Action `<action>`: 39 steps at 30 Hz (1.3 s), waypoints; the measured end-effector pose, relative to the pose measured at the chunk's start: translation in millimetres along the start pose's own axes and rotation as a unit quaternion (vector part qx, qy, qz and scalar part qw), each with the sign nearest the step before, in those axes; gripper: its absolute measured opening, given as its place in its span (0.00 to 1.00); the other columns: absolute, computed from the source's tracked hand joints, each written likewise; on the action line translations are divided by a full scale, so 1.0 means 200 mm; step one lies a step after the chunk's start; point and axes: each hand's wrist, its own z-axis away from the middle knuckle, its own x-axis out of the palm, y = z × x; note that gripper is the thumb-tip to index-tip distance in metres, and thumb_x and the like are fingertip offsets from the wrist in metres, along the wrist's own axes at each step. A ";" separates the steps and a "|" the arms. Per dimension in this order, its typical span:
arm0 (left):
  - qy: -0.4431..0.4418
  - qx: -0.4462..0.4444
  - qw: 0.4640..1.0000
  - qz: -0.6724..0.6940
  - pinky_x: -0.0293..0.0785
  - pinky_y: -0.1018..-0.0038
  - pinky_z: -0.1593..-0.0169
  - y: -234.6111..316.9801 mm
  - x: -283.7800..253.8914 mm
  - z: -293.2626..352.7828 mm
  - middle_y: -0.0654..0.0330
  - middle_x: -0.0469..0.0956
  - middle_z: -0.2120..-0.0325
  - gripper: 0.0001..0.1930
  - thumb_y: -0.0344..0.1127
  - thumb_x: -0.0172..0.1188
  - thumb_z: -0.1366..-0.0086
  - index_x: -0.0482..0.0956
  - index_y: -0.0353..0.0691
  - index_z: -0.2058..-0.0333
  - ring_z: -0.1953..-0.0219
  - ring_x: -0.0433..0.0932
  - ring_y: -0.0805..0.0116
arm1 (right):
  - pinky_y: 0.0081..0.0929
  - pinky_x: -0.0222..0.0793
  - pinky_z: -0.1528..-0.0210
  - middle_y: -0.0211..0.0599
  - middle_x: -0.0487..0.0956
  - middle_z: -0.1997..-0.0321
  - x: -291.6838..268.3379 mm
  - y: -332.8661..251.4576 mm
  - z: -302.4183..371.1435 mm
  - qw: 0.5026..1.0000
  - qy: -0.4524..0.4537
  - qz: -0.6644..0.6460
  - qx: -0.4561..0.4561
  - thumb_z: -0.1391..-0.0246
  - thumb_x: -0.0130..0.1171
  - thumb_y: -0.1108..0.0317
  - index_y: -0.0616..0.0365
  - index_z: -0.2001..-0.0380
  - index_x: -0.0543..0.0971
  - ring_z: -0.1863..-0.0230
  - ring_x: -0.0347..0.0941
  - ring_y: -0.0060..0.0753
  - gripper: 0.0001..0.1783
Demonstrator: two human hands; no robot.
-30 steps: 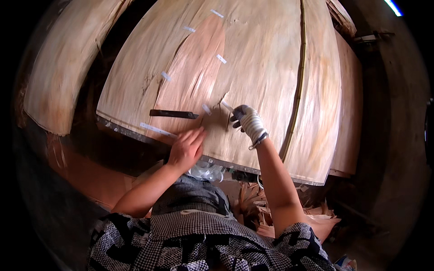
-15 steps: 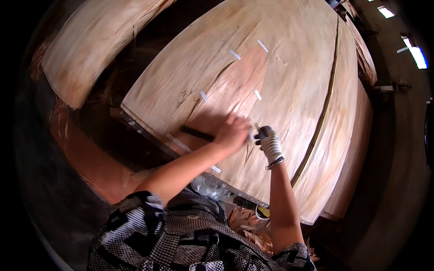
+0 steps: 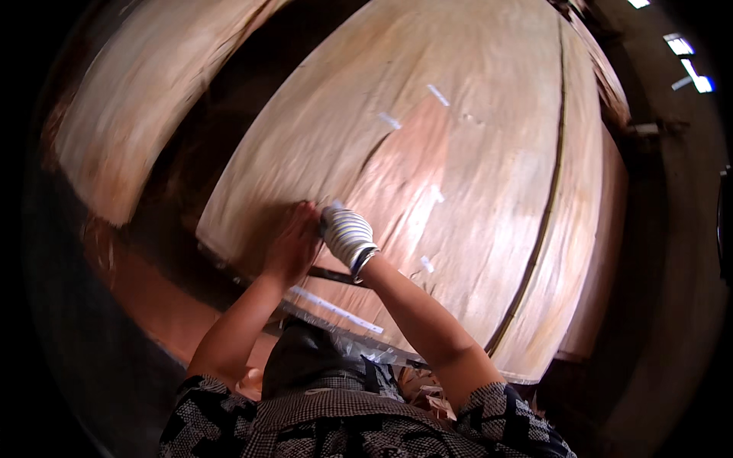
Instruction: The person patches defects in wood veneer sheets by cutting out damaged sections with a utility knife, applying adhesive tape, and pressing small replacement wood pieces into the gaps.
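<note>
My bare left hand [image 3: 294, 243] lies on a large pale veneer sheet [image 3: 496, 183], fingers stretched forward beside the left edge of a reddish veneer patch [image 3: 408, 172]. Close against it is my right hand [image 3: 348, 235], in a striped glove with dark fingertips. Its fingers are curled down by a short white tape piece [image 3: 336, 204]; whatever they hold is hidden. Under my right wrist a dark flat bar [image 3: 334, 274] lies across the patch. More tape pieces [image 3: 426, 264] sit along the patch's edges. A long white strip [image 3: 336, 309] runs near the sheet's front edge.
A long dark gap [image 3: 551, 198] splits the sheet on the right. Another pale veneer sheet [image 3: 145, 99] stands at the upper left. Reddish veneer [image 3: 153, 298] lies low on the left. Crumpled clear plastic [image 3: 374, 353] and wood scraps [image 3: 427, 393] show below the front edge.
Both hands have moved left, from the patch's right edge to its left edge. A tape piece now shows on the right edge where they were. The view has shifted slightly.
</note>
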 end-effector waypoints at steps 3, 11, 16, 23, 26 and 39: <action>-0.015 -0.001 1.000 -0.020 0.47 0.57 0.32 0.00 -0.09 -0.03 0.51 0.64 0.40 0.24 0.33 0.54 0.41 0.69 0.34 0.45 0.36 0.61 0.57 | 0.45 0.72 0.65 0.52 0.79 0.72 -0.26 0.15 -0.09 0.991 0.047 0.123 0.018 0.47 0.55 0.61 0.58 0.69 0.76 0.67 0.77 0.56 0.11; 0.026 0.112 0.991 0.064 0.45 0.51 0.33 0.13 0.02 -0.81 0.56 0.65 0.41 0.22 0.31 0.58 0.43 0.73 0.40 0.47 0.35 0.58 0.58 | 0.23 0.65 0.83 0.36 0.81 0.74 -0.91 1.02 -0.09 0.836 0.186 -0.395 0.332 0.40 0.51 0.66 0.57 0.54 0.73 0.82 0.74 0.26 0.12; 0.034 0.177 0.980 0.088 0.49 0.57 0.33 0.33 0.27 -1.42 0.56 0.64 0.40 0.25 0.28 0.57 0.43 0.69 0.38 0.45 0.35 0.58 0.56 | 0.24 0.68 0.82 0.36 0.80 0.75 -0.99 1.26 -0.37 0.821 0.238 -0.393 0.339 0.42 0.57 0.66 0.61 0.64 0.77 0.82 0.74 0.26 0.09; 0.068 0.225 0.970 0.056 0.43 0.57 0.30 0.53 0.54 -1.93 0.60 0.63 0.38 0.23 0.29 0.49 0.40 0.69 0.36 0.44 0.33 0.56 0.60 | 0.30 0.73 0.74 0.38 0.80 0.77 -1.03 1.39 -0.67 0.850 0.228 -0.285 0.380 0.52 0.67 0.58 0.66 0.70 0.81 0.78 0.76 0.30 0.18; 0.009 0.241 0.971 -0.010 0.42 0.57 0.30 0.57 0.60 -1.98 0.59 0.68 0.41 0.21 0.30 0.42 0.36 0.71 0.36 0.45 0.35 0.60 0.62 | 0.32 0.74 0.66 0.47 0.82 0.74 -1.04 1.40 -0.67 0.866 0.228 -0.139 0.422 0.57 0.67 0.52 0.66 0.71 0.82 0.73 0.79 0.37 0.23; 0.081 0.096 0.977 0.170 0.54 0.56 0.34 0.15 0.26 -1.29 0.55 0.67 0.42 0.23 0.23 0.53 0.43 0.71 0.37 0.46 0.36 0.61 0.54 | 0.37 0.72 0.68 0.38 0.77 0.68 -0.34 0.37 0.50 0.999 0.035 0.033 0.000 0.45 0.51 0.63 0.51 0.69 0.75 0.66 0.76 0.41 0.06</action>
